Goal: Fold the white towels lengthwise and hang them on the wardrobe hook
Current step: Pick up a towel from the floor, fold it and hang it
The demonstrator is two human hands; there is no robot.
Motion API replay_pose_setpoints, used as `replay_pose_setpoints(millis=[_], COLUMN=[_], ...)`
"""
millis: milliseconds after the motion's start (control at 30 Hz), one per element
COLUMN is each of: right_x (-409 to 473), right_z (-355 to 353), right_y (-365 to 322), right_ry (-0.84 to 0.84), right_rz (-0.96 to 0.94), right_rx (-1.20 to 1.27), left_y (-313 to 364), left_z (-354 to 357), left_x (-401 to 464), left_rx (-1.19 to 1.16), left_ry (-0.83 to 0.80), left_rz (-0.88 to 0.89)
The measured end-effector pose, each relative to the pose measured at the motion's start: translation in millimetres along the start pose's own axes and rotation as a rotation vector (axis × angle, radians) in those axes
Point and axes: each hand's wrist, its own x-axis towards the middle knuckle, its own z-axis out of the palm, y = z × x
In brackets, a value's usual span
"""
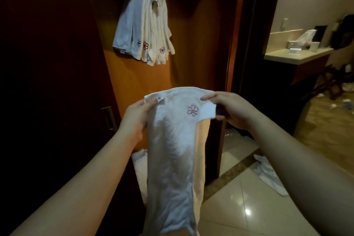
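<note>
A person holds a folded white towel (172,149) up by its top edge, the rest hanging straight down between both forearms. The left hand (137,119) pinches the top left corner beside a small sewn label (160,98); the right hand (228,109) pinches the top right corner, just right of a pink embroidered flower (192,110). Below the hands, more white cloth (139,170) lies behind the hanging towel. Beyond and above the hands, a thick bundle of folded towels (145,28) drapes over the wardrobe hook (154,4). Far right of the hands stands a counter (295,57).
</note>
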Motion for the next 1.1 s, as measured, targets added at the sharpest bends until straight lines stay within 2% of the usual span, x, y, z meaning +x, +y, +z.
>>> replay_pose_setpoints(millis=[200, 300, 433, 533, 633, 933, 1100], right_x=[-32.8, -37.4, -42.6, -47.1, -51.1, -49.9, -51.2], right_z=[32.9, 46.0, 52.9, 55.8, 58.0, 70.2, 84.8], right_y=[-18.8, -24.7, -29.0, -35.6, -43.8, -47.9, -48.5], right_ry=[-0.156, -0.112, 0.028, 0.065, 0.081, 0.206, 0.284], right_rz=[-0.151, -0.268, -0.421, -0.456, -0.499, -0.452, -0.44], right_rx=[-0.498, -0.714, -0.657, -0.527, -0.504, -0.564, -0.579], left_y=[-5.6, 0.5, 13.4, 21.1, 27.1, 40.8, 43.1], left_z=[35.3, 43.3, 45.4, 42.5, 39.7, 37.5, 29.5], left_x=[-26.1, -38.9, -50.6, -55.1, -58.1, -65.9, -65.6], left_rx=[0.026, -0.006, -0.029, -0.028, 0.0, -0.038, -0.07], left_ry=[-0.093, -0.207, -0.289, -0.322, -0.342, -0.504, -0.535], left_rz=[0.016, 0.052, 0.108, 0.132, 0.171, 0.169, 0.129])
